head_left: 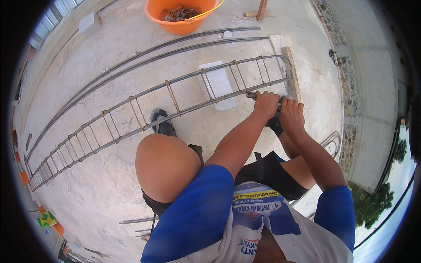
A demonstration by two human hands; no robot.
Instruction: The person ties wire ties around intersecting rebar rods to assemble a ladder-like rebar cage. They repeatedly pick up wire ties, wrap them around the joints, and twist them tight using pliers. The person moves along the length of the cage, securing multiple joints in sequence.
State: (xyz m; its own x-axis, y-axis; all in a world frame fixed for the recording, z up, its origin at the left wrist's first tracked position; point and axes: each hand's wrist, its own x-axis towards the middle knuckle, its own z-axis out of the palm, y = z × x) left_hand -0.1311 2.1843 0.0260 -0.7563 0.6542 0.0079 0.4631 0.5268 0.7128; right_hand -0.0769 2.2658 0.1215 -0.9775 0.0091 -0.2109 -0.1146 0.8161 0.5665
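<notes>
Head view: the long steel frame [167, 83], laid over a pale block [219, 80], is judged heavy and stiff, best gripped by its long bars [180, 113], while a dark tool [251, 94] is clamped by the left hand [267, 104] and right hand [292, 115] together at its near side.

rebar cage [173, 96]: ladder-like, grey-brown, stretched aslant over concrete floor [109, 184]; metal tool [251, 94]: dark, mostly hidden, at cage's near side

Pale concrete floor [101, 186] beneath me. Resting directly on it: orange bucket [182, 29], long steel bars [136, 55], white block [220, 81], my left shoe [165, 126].
</notes>
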